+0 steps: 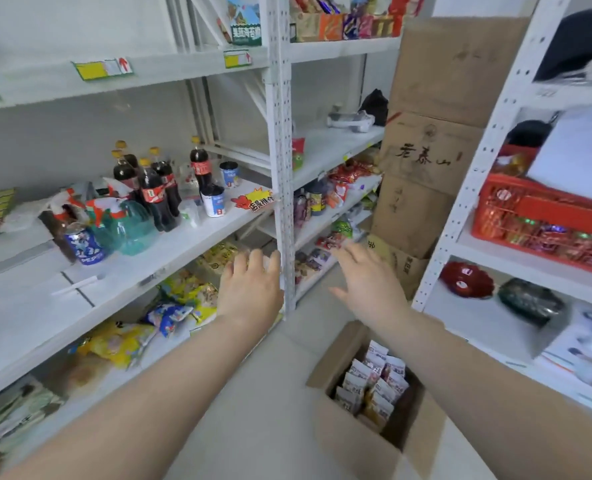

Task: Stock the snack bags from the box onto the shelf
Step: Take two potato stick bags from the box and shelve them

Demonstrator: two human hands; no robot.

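Note:
An open cardboard box [336, 431] stands on the floor at lower right, with several white and tan snack bags [374, 382] upright inside. My left hand [249, 285] is stretched forward, fingers straight, in front of the white shelf [183, 237] and its upright post [286, 202]. My right hand [367, 282] reaches forward above the floor, fingers spread, holding nothing. Yellow and blue snack bags [180, 299] lie on the lower shelf level just left of my left hand.
Cola bottles [159, 192], cups and a canned drink stand on the middle shelf. Stacked cardboard boxes [422, 161] fill the far corner. A second rack [478, 168] on the right carries a red basket [544, 223] of packets.

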